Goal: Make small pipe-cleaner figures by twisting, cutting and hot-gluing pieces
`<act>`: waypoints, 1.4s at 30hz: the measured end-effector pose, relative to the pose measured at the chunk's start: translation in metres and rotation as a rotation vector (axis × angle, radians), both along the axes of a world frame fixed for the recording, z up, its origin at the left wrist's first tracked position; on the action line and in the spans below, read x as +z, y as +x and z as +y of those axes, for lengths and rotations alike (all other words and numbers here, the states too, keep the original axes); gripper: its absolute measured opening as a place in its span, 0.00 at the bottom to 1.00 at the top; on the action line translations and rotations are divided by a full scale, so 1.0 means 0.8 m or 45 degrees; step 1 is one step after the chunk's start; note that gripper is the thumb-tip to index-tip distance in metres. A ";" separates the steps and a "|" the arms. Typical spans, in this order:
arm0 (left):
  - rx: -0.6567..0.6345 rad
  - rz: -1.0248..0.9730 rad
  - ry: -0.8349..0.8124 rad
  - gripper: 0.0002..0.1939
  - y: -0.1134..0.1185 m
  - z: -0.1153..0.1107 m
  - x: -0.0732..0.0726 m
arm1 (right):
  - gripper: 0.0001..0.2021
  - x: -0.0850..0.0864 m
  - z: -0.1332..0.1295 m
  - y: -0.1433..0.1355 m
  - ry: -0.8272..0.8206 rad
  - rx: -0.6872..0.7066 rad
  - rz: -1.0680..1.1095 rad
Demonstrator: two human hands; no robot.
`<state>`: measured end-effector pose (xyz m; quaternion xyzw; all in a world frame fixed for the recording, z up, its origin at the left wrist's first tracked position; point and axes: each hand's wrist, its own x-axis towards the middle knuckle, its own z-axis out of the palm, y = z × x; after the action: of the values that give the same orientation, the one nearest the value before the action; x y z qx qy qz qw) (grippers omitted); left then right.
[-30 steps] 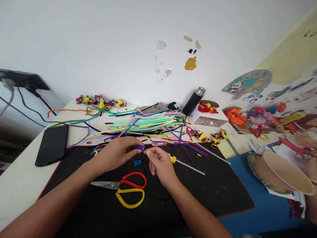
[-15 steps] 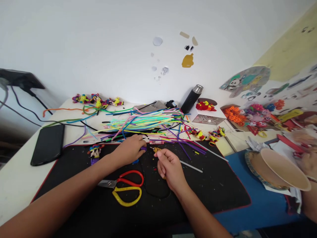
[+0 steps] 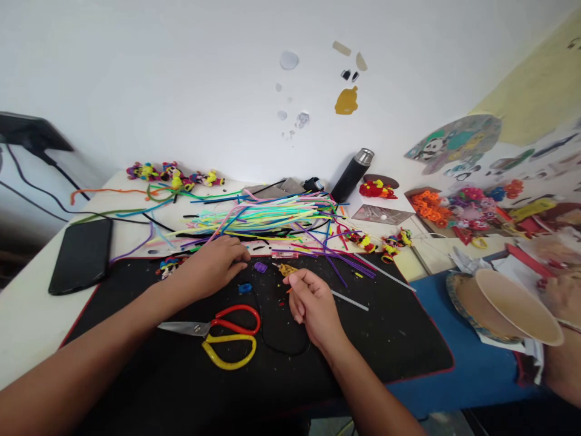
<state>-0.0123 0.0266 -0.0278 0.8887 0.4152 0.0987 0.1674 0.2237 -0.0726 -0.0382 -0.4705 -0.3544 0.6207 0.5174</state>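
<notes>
My right hand point(image 3: 313, 303) is closed around a small yellowish hot glue gun point(image 3: 287, 270), its metal tip pointing left. A translucent glue stick point(image 3: 351, 300) runs out behind that hand, and a black cord point(image 3: 284, 353) loops below. My left hand point(image 3: 222, 260) hovers over the mat's back edge with loosely bent fingers and nothing visible in them. Just right of it lies a small purple coil point(image 3: 260, 267), apart from the fingers. A blue coil point(image 3: 245, 288) rests nearer me. Scissors point(image 3: 209, 330) with red and yellow handles lie partly open. My left forearm partly covers a small colourful figure point(image 3: 169, 266).
Many coloured pipe cleaners point(image 3: 267, 215) are heaped behind the black mat point(image 3: 385, 339). A phone point(image 3: 82, 254) lies left; a black flask point(image 3: 354, 175) stands at the wall. Several figures point(image 3: 175, 174) line the back. At right are a bowl point(image 3: 517, 309) and another person's arm point(image 3: 563, 363).
My left hand has moved left, away from the purple coil, which now lies uncovered on the mat. My right hand keeps the glue gun in nearly the same place. The view has shifted slightly.
</notes>
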 end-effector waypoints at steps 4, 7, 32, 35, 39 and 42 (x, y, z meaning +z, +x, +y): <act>-0.027 0.055 -0.070 0.06 -0.008 -0.021 0.000 | 0.19 -0.002 0.000 -0.004 -0.015 0.020 -0.021; -0.048 0.092 -0.090 0.04 -0.003 -0.032 -0.011 | 0.19 -0.003 0.001 -0.013 -0.017 0.074 -0.045; 0.182 -0.685 -0.679 0.11 -0.022 -0.051 0.008 | 0.19 -0.006 0.026 -0.062 0.016 0.292 -0.316; 0.214 -0.717 -0.623 0.10 -0.026 -0.051 0.006 | 0.17 -0.006 0.032 -0.071 0.038 0.301 -0.326; 0.238 -0.734 -0.566 0.10 -0.033 -0.049 0.005 | 0.16 -0.006 0.035 -0.079 0.048 0.312 -0.386; 0.237 -0.761 -0.621 0.12 -0.035 -0.046 0.005 | 0.15 -0.006 0.035 -0.080 0.055 0.319 -0.390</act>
<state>-0.0400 -0.0101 -0.0238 0.7136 0.4381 0.2663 0.4773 0.1600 -0.0443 -0.0434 -0.5005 -0.4982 0.5935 0.3860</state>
